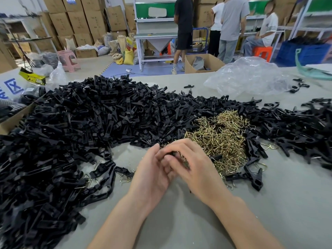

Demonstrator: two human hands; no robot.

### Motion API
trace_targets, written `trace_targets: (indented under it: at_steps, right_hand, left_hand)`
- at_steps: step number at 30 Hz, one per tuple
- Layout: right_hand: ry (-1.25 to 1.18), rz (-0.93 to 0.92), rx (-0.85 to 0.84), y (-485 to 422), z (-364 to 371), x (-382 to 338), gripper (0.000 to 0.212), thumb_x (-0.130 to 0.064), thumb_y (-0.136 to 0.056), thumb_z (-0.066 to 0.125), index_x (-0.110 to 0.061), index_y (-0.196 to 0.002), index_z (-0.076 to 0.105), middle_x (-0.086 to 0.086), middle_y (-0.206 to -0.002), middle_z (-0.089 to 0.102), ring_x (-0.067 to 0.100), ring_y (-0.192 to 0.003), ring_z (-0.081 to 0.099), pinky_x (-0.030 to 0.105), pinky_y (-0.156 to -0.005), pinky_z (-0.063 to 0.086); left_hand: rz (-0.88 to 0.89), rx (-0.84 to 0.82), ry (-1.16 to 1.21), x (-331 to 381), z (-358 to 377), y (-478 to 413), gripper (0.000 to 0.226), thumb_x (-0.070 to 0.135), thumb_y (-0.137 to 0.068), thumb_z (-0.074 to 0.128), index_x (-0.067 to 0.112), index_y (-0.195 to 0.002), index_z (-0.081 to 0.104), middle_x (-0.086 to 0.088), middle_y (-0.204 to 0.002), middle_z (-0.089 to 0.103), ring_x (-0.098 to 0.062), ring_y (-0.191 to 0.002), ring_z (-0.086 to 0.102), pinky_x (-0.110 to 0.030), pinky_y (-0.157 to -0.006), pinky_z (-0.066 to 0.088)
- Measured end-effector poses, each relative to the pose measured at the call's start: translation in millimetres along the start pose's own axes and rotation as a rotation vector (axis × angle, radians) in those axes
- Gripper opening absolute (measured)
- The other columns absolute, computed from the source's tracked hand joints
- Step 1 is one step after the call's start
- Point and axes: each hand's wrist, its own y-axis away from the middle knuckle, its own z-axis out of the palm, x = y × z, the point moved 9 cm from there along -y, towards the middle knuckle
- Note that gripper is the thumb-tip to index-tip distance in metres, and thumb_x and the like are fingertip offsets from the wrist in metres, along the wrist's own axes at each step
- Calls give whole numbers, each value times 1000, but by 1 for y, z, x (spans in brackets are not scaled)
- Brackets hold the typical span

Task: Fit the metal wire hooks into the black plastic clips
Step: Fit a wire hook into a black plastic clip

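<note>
A big heap of black plastic clips (93,123) covers the left and middle of the grey table (179,221). To its right lies a pile of brass-coloured wire hooks (221,137). My left hand (152,175) and my right hand (194,164) meet just in front of the hook pile. Between their curled fingers they hold a black clip (171,154) and a wire hook (182,157); both are mostly hidden by the fingers. Which hand holds which piece I cannot tell for sure. Clips with hooks fitted lie at the left (100,175) and right (251,173).
More black clips (296,126) spread along the right side. A crumpled clear plastic bag (249,78) lies at the back right. A cardboard box edge (14,119) sits at the far left. Several people (231,24) stand by benches beyond the table.
</note>
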Motion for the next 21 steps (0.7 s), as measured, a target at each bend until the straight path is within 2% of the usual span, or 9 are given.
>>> trace_targets:
  at_steps: [2,4,8,11,13,17,19,21]
  right_hand:
    - [41,45,27,0,-8,9,28,-42,-97,56,-25,-117,67,-16,-112,61,3,-108,55,25,-97,45]
    - [58,90,13,1,-9,16,30,-42,-94,62,-26,-119,67,-20,-109,60,-2,-104,52,19,-95,42]
    - [118,82,16,4,-13,19,32,-38,-92,67,-26,-122,66,-18,-109,61,0,-104,48,16,-93,38]
    - [144,85,-13,5,-14,22,31,-37,-93,67,-26,-122,66,-16,-112,62,0,-107,47,15,-95,38]
    - [123,121,19,8,-20,25,27,-36,-93,68,-28,-119,65,-22,-108,59,-6,-100,44,12,-92,38]
    - [-197,318,273,14,-69,45,17,-37,-92,71,-39,-106,62,-25,-94,65,-4,-88,61,10,-75,47]
    - [-349,381,507,16,-120,63,16,-35,-93,71,-39,-104,60,-26,-94,69,-3,-81,65,11,-69,50]
    - [-594,484,814,24,-179,96,18,-33,-93,72,-32,-106,60,-15,-93,72,0,-80,65,18,-71,53]
  left_hand:
    - [119,64,-102,10,-8,-4,33,13,-103,45,0,-129,59,-15,-105,69,-21,-92,66,-36,-85,57]
    - [201,86,-218,14,-10,-3,29,5,-103,45,9,-127,62,-10,-100,75,-16,-84,69,-32,-79,61]
    - [285,69,-316,15,-6,0,25,8,-102,50,10,-127,57,-2,-83,74,-13,-78,70,-27,-71,59]
    - [276,72,-307,16,-6,1,25,12,-102,51,8,-125,61,-5,-94,75,-18,-84,70,-32,-75,61]
    - [272,76,-316,16,-6,3,24,13,-103,49,11,-125,61,-8,-97,75,-21,-85,70,-32,-75,61]
    - [272,86,-330,16,-7,5,25,15,-105,46,10,-125,60,-16,-94,74,-23,-81,69,-31,-70,61]
    - [272,70,-321,16,-8,5,26,16,-105,46,8,-125,61,-17,-91,72,-22,-78,69,-31,-69,60]
    - [263,40,-315,14,-8,4,29,18,-102,48,9,-126,61,-17,-92,71,-23,-80,68,-30,-71,60]
